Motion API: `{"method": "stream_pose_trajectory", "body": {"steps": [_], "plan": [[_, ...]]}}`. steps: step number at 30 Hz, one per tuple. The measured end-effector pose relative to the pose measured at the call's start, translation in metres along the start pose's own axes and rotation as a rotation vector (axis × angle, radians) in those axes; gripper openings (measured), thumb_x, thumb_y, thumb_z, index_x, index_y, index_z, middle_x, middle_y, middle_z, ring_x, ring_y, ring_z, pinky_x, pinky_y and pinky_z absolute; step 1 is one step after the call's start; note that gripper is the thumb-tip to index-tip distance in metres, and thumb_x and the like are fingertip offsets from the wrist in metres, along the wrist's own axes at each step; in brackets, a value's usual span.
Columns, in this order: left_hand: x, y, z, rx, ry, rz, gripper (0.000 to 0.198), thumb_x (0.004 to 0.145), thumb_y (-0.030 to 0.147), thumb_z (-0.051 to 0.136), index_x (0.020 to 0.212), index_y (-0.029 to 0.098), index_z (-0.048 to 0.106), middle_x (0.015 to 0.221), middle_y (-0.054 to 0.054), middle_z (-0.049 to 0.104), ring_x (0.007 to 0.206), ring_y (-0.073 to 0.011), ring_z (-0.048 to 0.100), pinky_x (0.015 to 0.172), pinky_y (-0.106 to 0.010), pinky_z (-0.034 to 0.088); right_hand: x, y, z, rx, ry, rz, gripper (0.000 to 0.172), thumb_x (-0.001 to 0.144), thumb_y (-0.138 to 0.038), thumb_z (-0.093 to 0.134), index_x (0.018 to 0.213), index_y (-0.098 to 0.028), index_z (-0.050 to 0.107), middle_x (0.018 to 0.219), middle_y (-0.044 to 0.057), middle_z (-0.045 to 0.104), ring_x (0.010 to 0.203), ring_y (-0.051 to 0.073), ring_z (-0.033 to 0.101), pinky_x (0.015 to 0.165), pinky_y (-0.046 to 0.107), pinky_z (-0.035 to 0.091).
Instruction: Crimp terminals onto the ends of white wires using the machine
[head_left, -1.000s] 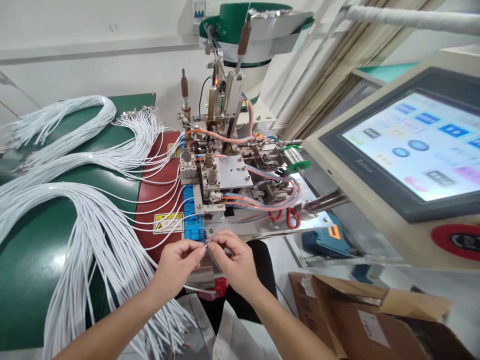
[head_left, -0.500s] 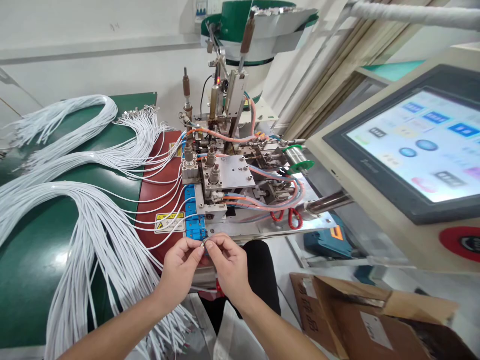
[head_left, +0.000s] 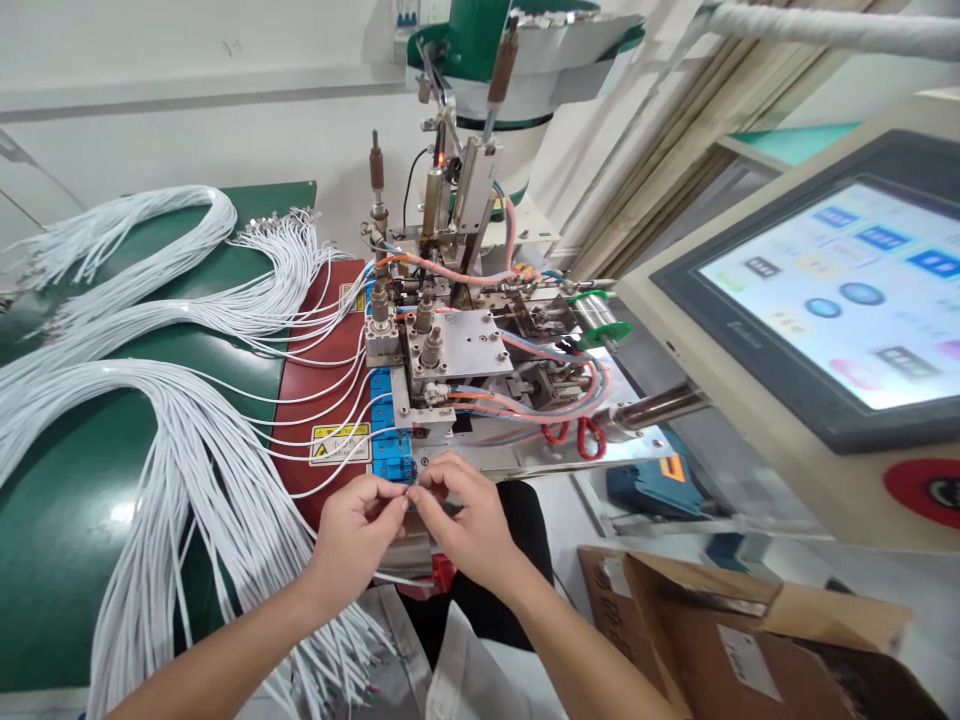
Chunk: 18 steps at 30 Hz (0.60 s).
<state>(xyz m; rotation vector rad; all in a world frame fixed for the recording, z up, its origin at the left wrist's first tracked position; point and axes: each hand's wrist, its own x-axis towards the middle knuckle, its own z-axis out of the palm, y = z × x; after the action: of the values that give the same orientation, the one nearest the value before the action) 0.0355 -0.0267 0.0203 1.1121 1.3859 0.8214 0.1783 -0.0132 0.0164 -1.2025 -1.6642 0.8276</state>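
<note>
My left hand (head_left: 358,535) and my right hand (head_left: 469,520) meet fingertip to fingertip just in front of the machine's near edge. Both are closed in a pinch around a small metal connector (head_left: 409,493), mostly covered by the fingers. Right behind them is the row of blue cable holders (head_left: 386,440), with white cables (head_left: 337,470) running into it from the left. A large bundle of white cables (head_left: 157,400) spreads over the green table beside my left forearm. Below my hands, another white cable (head_left: 401,580) passes near a red object (head_left: 442,572).
The machine (head_left: 465,345) with air hoses and a solder wire spool (head_left: 598,318) stands ahead. A touchscreen (head_left: 847,290) with a red button (head_left: 930,490) juts in from the right. Cardboard boxes (head_left: 712,620) lie lower right. A bowl feeder (head_left: 510,90) rises behind.
My right hand has shifted slightly up and right, its fingers bent higher over the connector. My left hand has moved a little left. The metal connector shows less now.
</note>
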Motion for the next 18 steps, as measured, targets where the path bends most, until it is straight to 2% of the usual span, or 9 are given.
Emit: {"method": "stream_pose_trajectory", "body": {"steps": [2, 4, 6, 8, 10, 13, 15, 18], "plan": [[0.002, 0.002, -0.006, 0.157, -0.044, 0.102, 0.012, 0.074, 0.024, 0.055, 0.069, 0.015, 0.061, 0.063, 0.000, 0.056, 0.056, -0.0105, 0.051, 0.053, -0.021, 0.041, 0.005, -0.002, -0.011, -0.038, -0.162, 0.008, 0.010, 0.075, -0.013, 0.052, 0.066, -0.018, 0.054, 0.065, 0.000, 0.051, 0.060, 0.012, 0.048, 0.055, 0.024, 0.039], [0.004, 0.006, -0.011, 0.302, -0.150, 0.186, 0.011, 0.071, 0.019, 0.054, 0.064, 0.016, 0.062, 0.063, 0.000, 0.056, 0.059, -0.0111, 0.051, 0.055, -0.020, 0.040, 0.009, -0.005, -0.020, -0.067, -0.332, -0.029, 0.010, 0.073, -0.011, 0.053, 0.066, -0.019, 0.055, 0.065, 0.000, 0.051, 0.062, 0.012, 0.048, 0.055, 0.023, 0.038], [0.006, 0.009, -0.014, 0.348, -0.238, 0.177, 0.011, 0.070, 0.016, 0.054, 0.061, 0.016, 0.061, 0.060, 0.001, 0.055, 0.056, -0.0104, 0.050, 0.052, -0.019, 0.038, 0.010, -0.006, -0.021, -0.049, -0.388, -0.049, 0.012, 0.072, -0.010, 0.053, 0.065, -0.019, 0.055, 0.064, -0.001, 0.050, 0.062, 0.012, 0.047, 0.056, 0.023, 0.037], [0.006, 0.011, -0.012, 0.263, -0.227, 0.085, 0.008, 0.071, 0.019, 0.054, 0.064, 0.017, 0.057, 0.056, 0.003, 0.052, 0.049, -0.0088, 0.047, 0.046, -0.018, 0.036, 0.007, -0.005, -0.014, 0.044, -0.258, 0.017, 0.014, 0.073, -0.012, 0.052, 0.061, -0.018, 0.054, 0.062, -0.001, 0.050, 0.060, 0.012, 0.047, 0.056, 0.024, 0.037], [0.005, 0.010, -0.007, 0.138, -0.140, 0.010, 0.009, 0.074, 0.025, 0.053, 0.069, 0.017, 0.054, 0.052, 0.005, 0.049, 0.044, -0.0079, 0.046, 0.042, -0.018, 0.036, 0.001, -0.001, 0.000, 0.190, -0.035, 0.155, 0.017, 0.075, -0.017, 0.053, 0.058, -0.018, 0.052, 0.060, -0.001, 0.048, 0.058, 0.012, 0.046, 0.054, 0.024, 0.037], [0.003, 0.006, 0.000, 0.030, -0.041, -0.010, 0.014, 0.076, 0.030, 0.053, 0.073, 0.016, 0.051, 0.048, 0.006, 0.049, 0.043, -0.0083, 0.049, 0.044, -0.018, 0.039, -0.009, 0.004, 0.020, 0.338, 0.177, 0.294, 0.019, 0.075, -0.020, 0.054, 0.056, -0.017, 0.053, 0.060, -0.001, 0.047, 0.057, 0.011, 0.045, 0.054, 0.024, 0.038], [0.002, 0.004, 0.002, 0.005, -0.024, -0.015, 0.016, 0.076, 0.031, 0.054, 0.073, 0.016, 0.051, 0.047, 0.006, 0.050, 0.043, -0.0083, 0.050, 0.045, -0.018, 0.040, -0.012, 0.005, 0.025, 0.345, 0.213, 0.309, 0.019, 0.075, -0.021, 0.054, 0.057, -0.017, 0.054, 0.059, -0.001, 0.048, 0.058, 0.012, 0.045, 0.055, 0.024, 0.038], [0.003, 0.001, 0.002, 0.004, -0.027, -0.021, 0.016, 0.076, 0.030, 0.055, 0.074, 0.015, 0.053, 0.047, 0.005, 0.050, 0.042, -0.0078, 0.049, 0.044, -0.018, 0.040, -0.013, 0.005, 0.022, 0.307, 0.170, 0.295, 0.017, 0.074, -0.020, 0.056, 0.057, -0.017, 0.057, 0.059, -0.001, 0.049, 0.058, 0.012, 0.046, 0.055, 0.024, 0.038]]}}
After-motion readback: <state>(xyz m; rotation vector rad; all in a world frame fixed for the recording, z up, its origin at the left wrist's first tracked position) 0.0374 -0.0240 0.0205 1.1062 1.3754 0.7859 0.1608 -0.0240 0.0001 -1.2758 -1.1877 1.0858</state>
